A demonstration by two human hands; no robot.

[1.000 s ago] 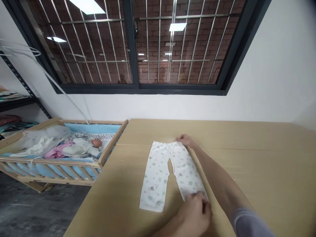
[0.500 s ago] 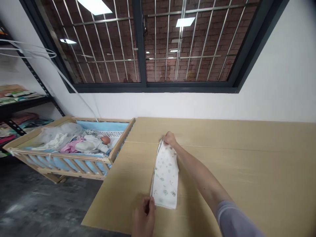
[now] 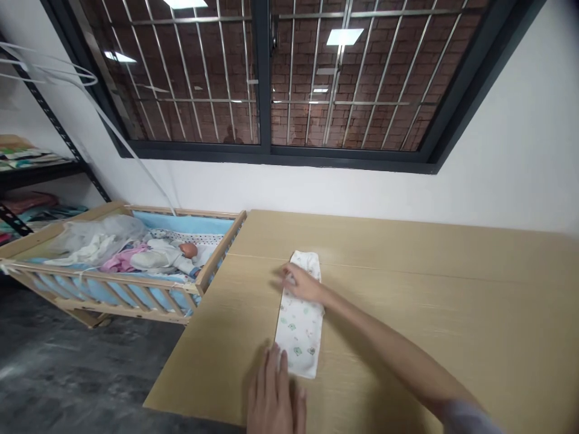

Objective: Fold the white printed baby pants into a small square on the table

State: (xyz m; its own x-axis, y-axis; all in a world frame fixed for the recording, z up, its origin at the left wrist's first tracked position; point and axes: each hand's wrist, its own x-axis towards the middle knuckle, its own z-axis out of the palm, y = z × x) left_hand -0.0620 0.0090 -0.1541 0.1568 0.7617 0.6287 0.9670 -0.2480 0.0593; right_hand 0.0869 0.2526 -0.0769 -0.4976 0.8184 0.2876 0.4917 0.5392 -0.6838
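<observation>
A pair of small white printed baby trousers (image 3: 299, 322) lies on the wooden table (image 3: 407, 301), folded lengthwise into a narrow strip. My right hand (image 3: 301, 282) rests flat across the middle of the strip, fingers stretched out and a little blurred. My left hand (image 3: 275, 398) lies flat at the near table edge, fingers together and extended, its fingertips touching the strip's near left corner. Neither hand grips the cloth.
A wooden cot (image 3: 131, 265) with blue lining stands against the table's left side, holding a baby doll (image 3: 167, 256) and bundled cloths. A dark metal shelf (image 3: 27, 175) with folded items is far left. A barred window (image 3: 280, 78) fills the wall above.
The trousers went from spread open to folded leg over leg. My right hand let go of the waistband and slid down onto the strip's middle; my left hand released the hem and flattened.
</observation>
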